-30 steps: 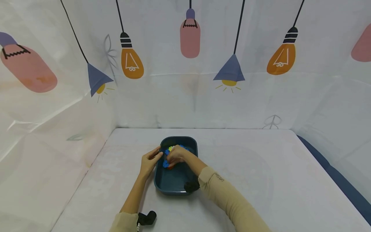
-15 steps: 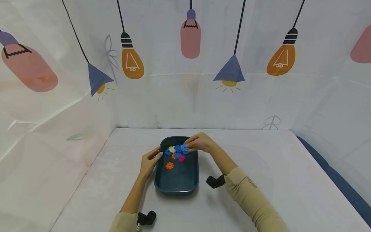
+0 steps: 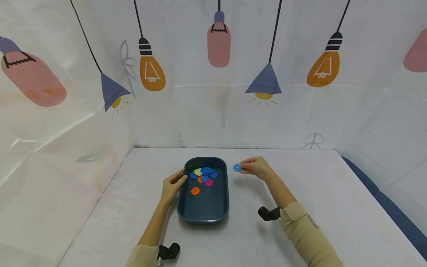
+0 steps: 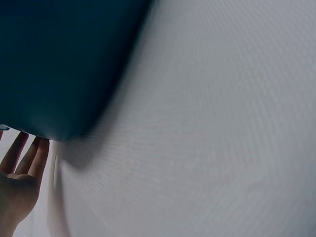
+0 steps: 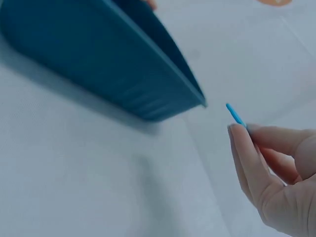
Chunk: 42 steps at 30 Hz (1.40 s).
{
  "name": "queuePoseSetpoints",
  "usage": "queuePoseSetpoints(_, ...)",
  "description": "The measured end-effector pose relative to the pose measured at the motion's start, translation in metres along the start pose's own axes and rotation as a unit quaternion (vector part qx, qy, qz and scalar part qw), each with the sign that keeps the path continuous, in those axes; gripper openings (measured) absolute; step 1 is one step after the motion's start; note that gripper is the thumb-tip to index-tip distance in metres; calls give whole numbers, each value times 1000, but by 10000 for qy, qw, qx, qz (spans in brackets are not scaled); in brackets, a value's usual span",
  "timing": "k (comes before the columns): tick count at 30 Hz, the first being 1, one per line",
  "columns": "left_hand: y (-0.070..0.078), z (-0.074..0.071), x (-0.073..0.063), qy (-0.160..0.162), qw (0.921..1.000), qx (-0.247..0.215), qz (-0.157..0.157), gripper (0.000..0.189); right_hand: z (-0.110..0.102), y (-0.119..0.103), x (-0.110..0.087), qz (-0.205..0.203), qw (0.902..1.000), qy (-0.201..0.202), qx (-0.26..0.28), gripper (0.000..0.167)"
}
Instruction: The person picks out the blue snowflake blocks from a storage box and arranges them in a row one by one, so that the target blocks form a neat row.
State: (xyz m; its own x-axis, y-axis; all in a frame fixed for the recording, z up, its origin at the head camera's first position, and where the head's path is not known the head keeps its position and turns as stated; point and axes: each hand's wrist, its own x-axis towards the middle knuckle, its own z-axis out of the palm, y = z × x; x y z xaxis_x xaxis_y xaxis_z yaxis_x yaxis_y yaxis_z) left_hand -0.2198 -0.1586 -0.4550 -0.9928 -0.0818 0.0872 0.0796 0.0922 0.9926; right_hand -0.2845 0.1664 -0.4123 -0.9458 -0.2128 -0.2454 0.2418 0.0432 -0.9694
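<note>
My right hand [image 3: 256, 167] pinches a light blue notched disc [image 3: 237, 167] between thumb and fingers, in the air to the right of a dark teal tray [image 3: 203, 209]. The right wrist view shows that disc [image 5: 235, 114] edge-on, thin and flat, at the fingertips. My left hand [image 3: 171, 187] rests against the tray's left side, its fingers extended to touch the wall, as the left wrist view also shows. Inside the tray lies a cluster of blue discs [image 3: 207, 170] with yellow, white, orange and pink ones. An orange disc [image 3: 195, 191] lies apart from them, nearer the tray's middle.
The tray stands on a white table [image 3: 287, 230], whose back edge meets a white curtain [image 3: 213, 115] printed with lamps. Black wrist cameras jut from both forearms, the right camera [image 3: 268, 213] above the table and the left camera [image 3: 169, 251] near its front.
My right hand has come out of the tray with a blue disc and moved right, beyond the rim. The left hand and the tray have stayed in place.
</note>
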Motion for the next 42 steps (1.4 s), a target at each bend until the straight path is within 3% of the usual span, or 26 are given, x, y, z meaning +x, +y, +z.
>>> queuePoseSetpoints(8, 1, 0, -1, 73, 9999, 106, -91, 40, -11, 31, 4, 284, 9964, 741, 294, 17)
queuePoseSetpoints(16, 0, 1, 0, 14, 10000, 21, 2, 40, -8, 50, 9, 566, 9917, 1138, -186, 23)
queuePoseSetpoints(22, -1, 1, 1, 16, 10000, 28, 12, 40, -9, 51, 10, 578, 9915, 1145, -221, 28)
queuePoseSetpoints(30, -1, 1, -1, 50, 10000, -31, -43, 40, -8, 36, 2, 338, 9859, 1324, -962, 29)
queuePoseSetpoints(36, 0, 1, -1, 57, 9999, 65, -72, 40, 3, 17, 3, -13, 9983, 573, -58, 37)
queuePoseSetpoints(42, 0, 1, 0, 85, 9999, 114, -72, 40, 36, -3, 9, -122, 9977, -102, 663, 38)
